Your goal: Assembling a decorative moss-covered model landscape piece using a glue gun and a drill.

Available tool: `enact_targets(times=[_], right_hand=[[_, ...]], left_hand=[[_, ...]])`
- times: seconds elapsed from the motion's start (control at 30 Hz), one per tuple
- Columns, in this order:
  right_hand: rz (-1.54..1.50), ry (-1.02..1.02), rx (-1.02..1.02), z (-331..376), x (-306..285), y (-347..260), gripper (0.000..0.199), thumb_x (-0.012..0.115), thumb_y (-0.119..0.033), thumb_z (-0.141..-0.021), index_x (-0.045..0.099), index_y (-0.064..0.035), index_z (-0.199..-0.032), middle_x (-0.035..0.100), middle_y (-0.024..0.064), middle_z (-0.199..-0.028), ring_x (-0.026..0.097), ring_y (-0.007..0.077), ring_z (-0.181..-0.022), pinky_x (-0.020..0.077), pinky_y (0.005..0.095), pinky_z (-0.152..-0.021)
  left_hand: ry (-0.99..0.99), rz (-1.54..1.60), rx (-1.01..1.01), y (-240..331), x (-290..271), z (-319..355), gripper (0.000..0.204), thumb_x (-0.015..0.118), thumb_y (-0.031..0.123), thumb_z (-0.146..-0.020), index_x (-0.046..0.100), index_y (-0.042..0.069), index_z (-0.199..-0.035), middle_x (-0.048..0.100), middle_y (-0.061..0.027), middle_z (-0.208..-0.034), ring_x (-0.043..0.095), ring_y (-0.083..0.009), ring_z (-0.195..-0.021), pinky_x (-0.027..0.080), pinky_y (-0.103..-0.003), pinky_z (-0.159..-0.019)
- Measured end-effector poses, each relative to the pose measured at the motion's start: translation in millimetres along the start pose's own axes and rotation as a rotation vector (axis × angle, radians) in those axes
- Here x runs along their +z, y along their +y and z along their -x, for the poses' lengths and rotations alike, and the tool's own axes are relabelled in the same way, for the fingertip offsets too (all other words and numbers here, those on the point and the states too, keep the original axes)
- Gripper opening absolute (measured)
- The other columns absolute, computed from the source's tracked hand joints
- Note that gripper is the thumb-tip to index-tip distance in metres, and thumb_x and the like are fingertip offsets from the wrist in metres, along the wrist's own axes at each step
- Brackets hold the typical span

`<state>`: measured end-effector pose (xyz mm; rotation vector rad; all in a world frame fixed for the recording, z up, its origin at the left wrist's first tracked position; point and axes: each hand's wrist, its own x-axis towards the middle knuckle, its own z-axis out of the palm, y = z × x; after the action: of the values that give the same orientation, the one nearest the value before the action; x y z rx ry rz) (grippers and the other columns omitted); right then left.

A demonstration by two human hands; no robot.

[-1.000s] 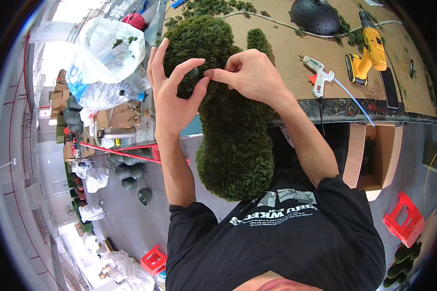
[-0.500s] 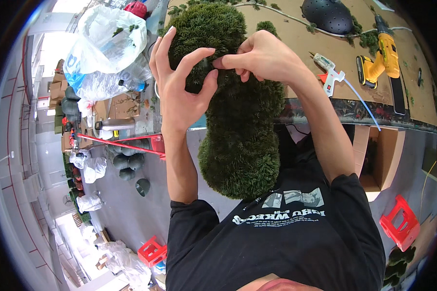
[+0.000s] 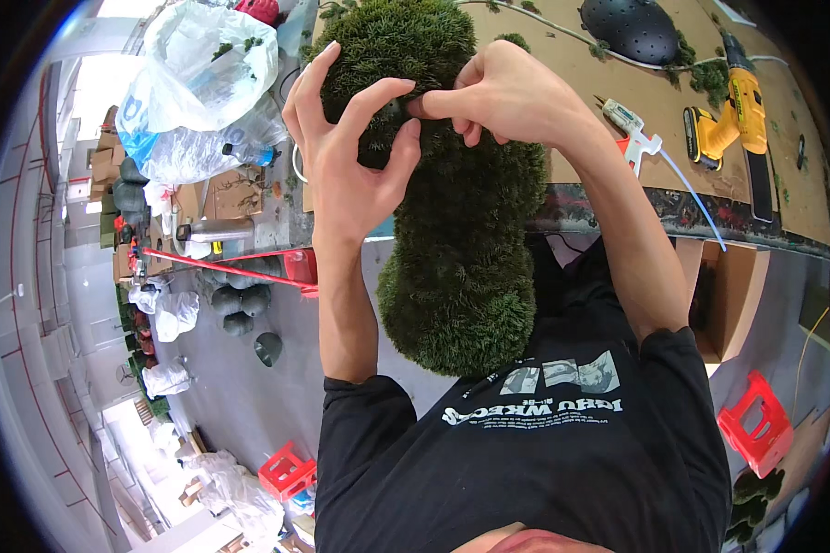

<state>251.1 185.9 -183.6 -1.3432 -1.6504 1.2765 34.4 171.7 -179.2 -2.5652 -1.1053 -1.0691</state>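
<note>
A long, lumpy form covered in green artificial moss [image 3: 461,240] leans from the worktable's edge down toward my chest. My left hand [image 3: 346,152] wraps around its upper left side, fingers spread over the moss and thumb pressing near a small dark gap. My right hand [image 3: 498,92] sits on the upper part, thumb and forefinger pinched on a bit of the moss covering beside that gap. Both hands touch the mossy form close together.
On the brown worktable [image 3: 572,74] lie a white glue gun [image 3: 632,129], a yellow cordless drill [image 3: 729,120], a dark dome-shaped shell [image 3: 632,28] and moss scraps. Clear plastic bags [image 3: 203,83] sit at left. Red stools [image 3: 761,424] and grey shells [image 3: 240,300] stand on the floor.
The mossy form and both hands now sit larger and higher in the picture. My right fingers have moved to pinch the moss nearer my left thumb.
</note>
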Motion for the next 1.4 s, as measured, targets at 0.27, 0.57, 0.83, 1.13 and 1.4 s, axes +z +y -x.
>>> enact_targets(times=[0.27, 0.57, 0.83, 1.13, 1.4], right_hand=[[-0.197, 0.185, 0.027, 60.1, -23.4, 76.7, 0.052, 0.076, -0.050, -0.090, 0.075, 0.0021, -0.095, 0.070, 0.0070, -0.073, 0.063, 0.0100, -0.056, 0.0487, 0.0284, -0.052], [0.531, 0.540, 0.631, 96.0, -36.6, 233.3, 0.066, 0.066, -0.065, -0.089, 0.072, -0.0006, -0.098, 0.074, 0.0221, -0.092, 0.072, 0.0405, -0.095, 0.0558, 0.0475, -0.083], [0.456, 0.469, 0.671, 73.5, -60.0, 247.5, 0.067, 0.067, -0.065, -0.086, 0.075, -0.0014, -0.106, 0.075, 0.0234, -0.100, 0.074, 0.0425, -0.085, 0.0572, 0.0491, -0.078], [-0.852, 0.488, -0.002, 114.7, -45.3, 217.8, 0.039, 0.061, -0.020, -0.095, 0.057, 0.0064, -0.124, 0.065, 0.0105, -0.090, 0.059, 0.0149, -0.056, 0.0478, 0.0277, -0.054], [-0.765, 0.110, -0.310, 109.0, 8.5, 98.1, 0.038, 0.062, -0.011, -0.088, 0.064, 0.0062, -0.122, 0.067, 0.0083, -0.090, 0.054, 0.0123, -0.059, 0.0415, 0.0268, -0.055]], left_hand=[[0.064, 0.004, -0.027, 1.3, 6.4, 4.1, 0.032, 0.084, 0.015, -0.078, 0.078, 0.019, -0.109, 0.049, -0.0187, -0.150, 0.044, -0.0377, -0.137, 0.033, -0.046, -0.113], [0.058, -0.013, -0.031, 6.1, 10.0, 1.1, 0.032, 0.084, 0.015, -0.078, 0.078, 0.018, -0.109, 0.049, -0.0179, -0.151, 0.045, -0.0370, -0.137, 0.032, -0.046, -0.114], [0.067, -0.005, -0.030, 7.6, 9.8, -1.0, 0.032, 0.084, 0.013, -0.078, 0.078, 0.017, -0.109, 0.049, -0.0177, -0.151, 0.044, -0.0372, -0.137, 0.032, -0.047, -0.115], [0.051, -0.010, -0.020, 7.5, 10.2, -1.8, 0.032, 0.084, 0.015, -0.078, 0.078, 0.019, -0.109, 0.048, -0.0182, -0.151, 0.043, -0.0391, -0.137, 0.033, -0.047, -0.114], [0.071, -0.035, -0.005, 3.4, 8.1, 0.6, 0.033, 0.085, 0.015, -0.076, 0.078, 0.020, -0.108, 0.049, -0.0172, -0.150, 0.044, -0.0387, -0.136, 0.035, -0.046, -0.113]])
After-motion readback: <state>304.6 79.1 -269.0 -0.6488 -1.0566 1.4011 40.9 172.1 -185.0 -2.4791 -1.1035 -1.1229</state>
